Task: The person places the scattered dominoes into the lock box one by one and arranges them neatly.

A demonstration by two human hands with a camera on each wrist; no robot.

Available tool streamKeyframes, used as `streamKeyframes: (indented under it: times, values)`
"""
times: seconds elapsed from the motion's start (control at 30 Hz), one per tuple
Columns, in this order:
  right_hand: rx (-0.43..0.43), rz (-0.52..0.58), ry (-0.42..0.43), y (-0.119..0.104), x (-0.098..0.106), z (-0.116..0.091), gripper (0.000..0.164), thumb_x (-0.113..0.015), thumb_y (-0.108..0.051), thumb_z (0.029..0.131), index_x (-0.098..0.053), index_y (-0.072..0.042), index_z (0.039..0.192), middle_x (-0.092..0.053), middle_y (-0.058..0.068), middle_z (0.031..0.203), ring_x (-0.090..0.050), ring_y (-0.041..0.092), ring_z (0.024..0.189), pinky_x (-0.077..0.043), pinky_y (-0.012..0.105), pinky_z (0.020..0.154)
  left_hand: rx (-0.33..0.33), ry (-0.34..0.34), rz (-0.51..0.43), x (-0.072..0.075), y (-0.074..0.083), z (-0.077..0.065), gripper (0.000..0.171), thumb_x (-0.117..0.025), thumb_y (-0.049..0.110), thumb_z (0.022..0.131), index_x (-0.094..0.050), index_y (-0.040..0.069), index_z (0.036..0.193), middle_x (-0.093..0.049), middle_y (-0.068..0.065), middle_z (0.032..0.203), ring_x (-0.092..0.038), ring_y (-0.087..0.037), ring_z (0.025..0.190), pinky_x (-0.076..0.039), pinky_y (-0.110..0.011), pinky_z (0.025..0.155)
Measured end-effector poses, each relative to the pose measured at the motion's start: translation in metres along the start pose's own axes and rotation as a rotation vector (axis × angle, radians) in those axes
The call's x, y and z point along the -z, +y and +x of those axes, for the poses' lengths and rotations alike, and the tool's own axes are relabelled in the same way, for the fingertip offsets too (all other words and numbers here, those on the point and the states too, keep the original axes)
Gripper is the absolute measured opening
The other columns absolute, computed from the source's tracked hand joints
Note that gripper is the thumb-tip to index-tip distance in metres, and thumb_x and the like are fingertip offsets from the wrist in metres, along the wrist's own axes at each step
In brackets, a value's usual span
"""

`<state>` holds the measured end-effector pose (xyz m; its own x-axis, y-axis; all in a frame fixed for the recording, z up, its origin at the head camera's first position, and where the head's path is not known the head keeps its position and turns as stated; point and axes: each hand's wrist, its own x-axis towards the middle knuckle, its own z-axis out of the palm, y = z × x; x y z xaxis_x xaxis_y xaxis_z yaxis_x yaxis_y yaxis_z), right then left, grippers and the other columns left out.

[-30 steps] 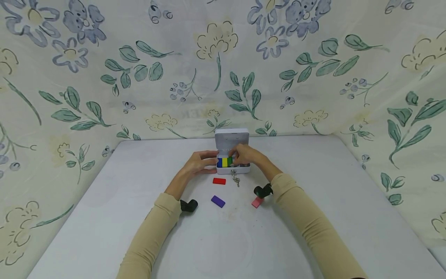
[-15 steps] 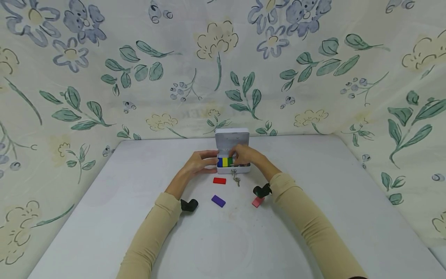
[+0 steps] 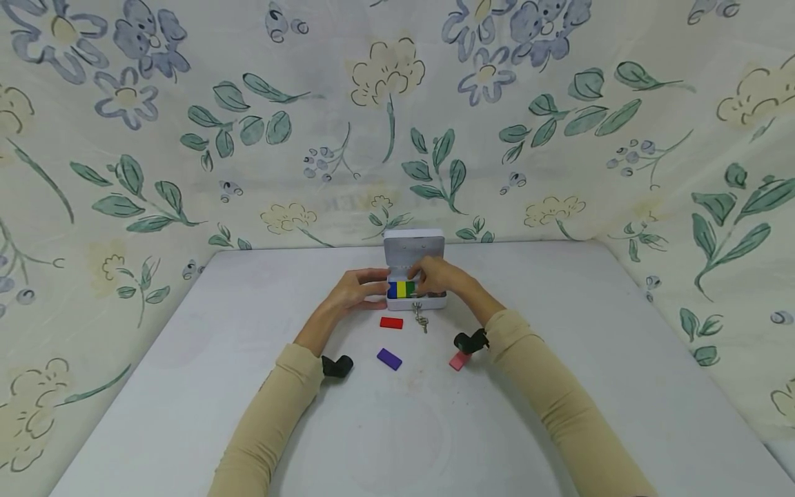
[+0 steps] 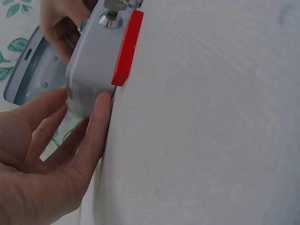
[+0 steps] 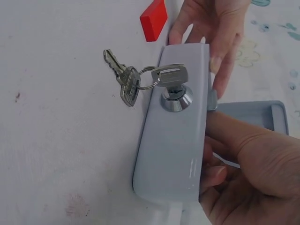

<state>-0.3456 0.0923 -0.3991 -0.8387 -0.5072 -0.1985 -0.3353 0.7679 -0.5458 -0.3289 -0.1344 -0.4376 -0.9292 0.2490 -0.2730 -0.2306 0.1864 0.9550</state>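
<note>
A pale grey metal cash box (image 3: 405,304) stands with its lid (image 3: 414,250) raised, keys (image 5: 130,84) hanging from its front lock (image 5: 176,98). Blue, yellow and green blocks (image 3: 401,290) lie side by side inside. At the box's left end, my left hand (image 3: 352,290) rests its extended fingers against the wall; the left wrist view shows its fingers (image 4: 99,110) touching the lower corner. My right hand (image 3: 437,275) reaches over the right part into the box, fingers bent beside the green block. The box wall hides its fingertips in the right wrist view, so any hold is unclear.
A red block (image 3: 391,323) lies just before the box. Nearer are a purple block (image 3: 389,359) and a pink block (image 3: 459,360), the latter partly under the right wrist's black camera (image 3: 470,341). A flower-patterned cloth (image 3: 323,138) hangs behind the white table (image 3: 397,435).
Almost nothing differs. The right wrist and sleeve have shifted very slightly; both hands stay at the box and the blocks lie as before.
</note>
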Motion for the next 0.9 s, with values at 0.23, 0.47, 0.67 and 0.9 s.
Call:
streamKeyframes:
  times: [0.23, 0.47, 0.67, 0.9]
  values:
    - [0.057, 0.006, 0.059, -0.002, 0.009, -0.009, 0.041, -0.076, -0.017, 0.085, -0.066, -0.004, 0.123, -0.068, 0.009, 0.091, -0.057, 0.017, 0.077, -0.049, 0.020, 0.066, 0.001, -0.005, 0.008, 0.000, 0.001, -0.002, 0.047, -0.070, 0.015, 0.091, -0.058, 0.017, 0.136, -0.055, -0.009, 0.141, -0.061, -0.031, 0.120, -0.061, -0.039, 0.082]
    - [0.086, 0.018, 0.085, 0.000, 0.012, -0.019, 0.043, -0.077, -0.022, 0.085, -0.067, -0.003, 0.123, -0.065, 0.007, 0.084, -0.055, 0.015, 0.073, -0.046, 0.020, 0.062, -0.001, -0.007, 0.007, 0.000, 0.001, -0.002, 0.048, -0.070, 0.014, 0.091, -0.058, 0.016, 0.137, -0.053, -0.009, 0.144, -0.060, -0.032, 0.122, -0.061, -0.038, 0.082]
    - [0.089, 0.034, 0.085, 0.001, 0.016, -0.031, 0.043, -0.075, -0.023, 0.087, -0.066, -0.003, 0.124, -0.066, 0.008, 0.091, -0.056, 0.017, 0.079, -0.049, 0.021, 0.066, -0.002, -0.008, 0.008, 0.000, 0.001, -0.003, 0.047, -0.070, 0.015, 0.091, -0.058, 0.017, 0.136, -0.052, -0.009, 0.144, -0.060, -0.033, 0.122, -0.061, -0.038, 0.082]
    - [0.084, 0.059, 0.073, 0.003, 0.017, -0.048, 0.044, -0.074, -0.024, 0.088, -0.064, -0.003, 0.125, -0.064, 0.008, 0.091, -0.058, 0.018, 0.079, -0.052, 0.021, 0.066, 0.005, 0.001, 0.009, -0.001, 0.003, -0.004, 0.047, -0.070, 0.014, 0.091, -0.058, 0.017, 0.136, -0.054, -0.009, 0.143, -0.059, -0.032, 0.123, -0.061, -0.038, 0.082]
